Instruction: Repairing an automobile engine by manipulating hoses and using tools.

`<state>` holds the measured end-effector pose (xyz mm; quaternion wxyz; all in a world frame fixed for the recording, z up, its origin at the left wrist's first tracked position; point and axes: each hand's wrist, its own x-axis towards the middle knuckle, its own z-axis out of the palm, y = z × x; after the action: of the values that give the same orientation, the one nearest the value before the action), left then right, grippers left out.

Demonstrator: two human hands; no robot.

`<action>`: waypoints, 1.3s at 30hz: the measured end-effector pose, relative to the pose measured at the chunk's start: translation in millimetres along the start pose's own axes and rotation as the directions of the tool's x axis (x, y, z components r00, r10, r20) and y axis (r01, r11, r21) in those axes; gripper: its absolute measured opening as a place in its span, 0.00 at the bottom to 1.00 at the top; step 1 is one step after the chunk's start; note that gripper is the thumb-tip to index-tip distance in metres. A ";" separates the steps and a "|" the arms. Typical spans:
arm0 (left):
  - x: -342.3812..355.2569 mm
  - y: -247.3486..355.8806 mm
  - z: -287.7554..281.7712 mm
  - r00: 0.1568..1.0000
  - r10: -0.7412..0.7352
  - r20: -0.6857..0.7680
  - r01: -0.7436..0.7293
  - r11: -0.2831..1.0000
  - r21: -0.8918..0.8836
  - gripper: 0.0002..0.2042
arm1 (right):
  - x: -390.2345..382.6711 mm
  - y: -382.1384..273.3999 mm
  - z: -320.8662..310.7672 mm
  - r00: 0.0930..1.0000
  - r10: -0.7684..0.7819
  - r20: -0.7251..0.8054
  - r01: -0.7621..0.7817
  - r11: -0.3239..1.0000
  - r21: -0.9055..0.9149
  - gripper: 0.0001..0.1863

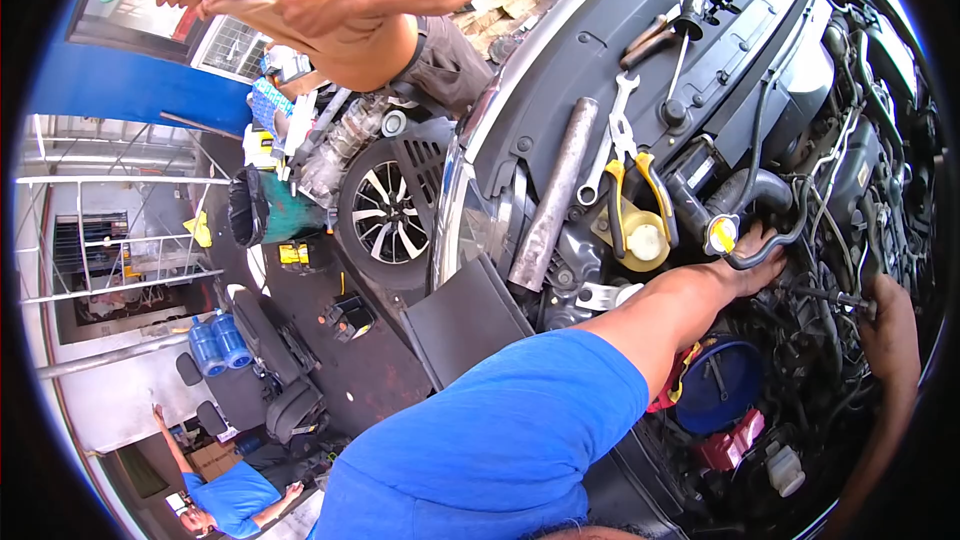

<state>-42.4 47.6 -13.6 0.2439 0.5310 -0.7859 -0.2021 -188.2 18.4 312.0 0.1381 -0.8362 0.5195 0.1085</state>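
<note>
My left arm, in a blue sleeve, reaches across the engine bay. My left hand (pixel 752 268) is down among the hoses, beside a black curved hose (pixel 785 245) and just below a yellow-marked round cap (pixel 721 234). Its fingers are mostly hidden by the hose and engine parts. At the far right, my right hand (pixel 890 328) is closed round the end of a socket wrench (pixel 832 295). The wrench's long metal shaft points left into the engine, toward my left hand; its far tip is lost among dark parts.
Pliers with yellow handles (pixel 645 195), a combination wrench (pixel 600 165), a metal pipe (pixel 560 190) and a screwdriver (pixel 683 50) lie along the car's front. A blue round container (pixel 718 390) sits below my forearm. Another person (pixel 350 20) stands beyond the bumper, near a wheel (pixel 385 210).
</note>
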 end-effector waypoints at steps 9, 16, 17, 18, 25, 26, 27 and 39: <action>0.1 4.5 -63.0 0.938 -0.323 0.127 0.340 0.782 -0.522 0.13 | -9.7 -37.9 -4.5 0.991 0.116 -0.066 -0.120 0.991 -0.064 0.21; 5.5 -2.4 -27.8 0.995 0.052 0.087 -0.055 0.998 0.033 0.19 | -4.2 -44.1 -29.4 0.999 0.019 0.034 -0.017 0.998 -0.054 0.15; 4.1 -2.2 -26.5 0.989 0.124 0.075 -0.133 0.981 0.138 0.22 | -1.1 -46.6 -30.7 0.999 0.037 0.027 -0.035 0.997 -0.076 0.14; 2.2 -3.6 -26.8 0.972 0.136 0.192 -0.181 0.954 0.238 0.26 | 1.5 -48.7 -30.2 0.999 0.030 0.022 -0.027 0.994 -0.109 0.14; 0.2 -0.4 -40.5 0.974 0.119 0.190 -0.158 0.966 0.202 0.27 | 10.0 -47.9 -30.2 0.993 0.101 0.056 -0.095 0.990 -0.108 0.14; 0.5 -0.1 -41.3 0.977 0.130 0.170 -0.164 0.964 0.207 0.27 | 10.1 -46.7 -28.5 0.995 0.089 0.037 -0.085 0.992 -0.097 0.14; 0.7 0.2 -41.5 0.979 0.138 0.148 -0.168 0.963 0.213 0.27 | 9.7 -45.6 -27.2 0.995 0.090 0.037 -0.086 0.991 -0.098 0.14; -0.4 5.0 -47.5 0.970 0.098 0.224 -0.160 0.947 0.279 0.30 | 8.4 -43.4 -19.3 0.992 0.094 0.087 -0.092 0.995 -0.032 0.16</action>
<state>-17.6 47.0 27.1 0.0913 0.4845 -0.8616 -0.1203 -144.8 23.1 332.5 0.1437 -0.8074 0.5497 0.1590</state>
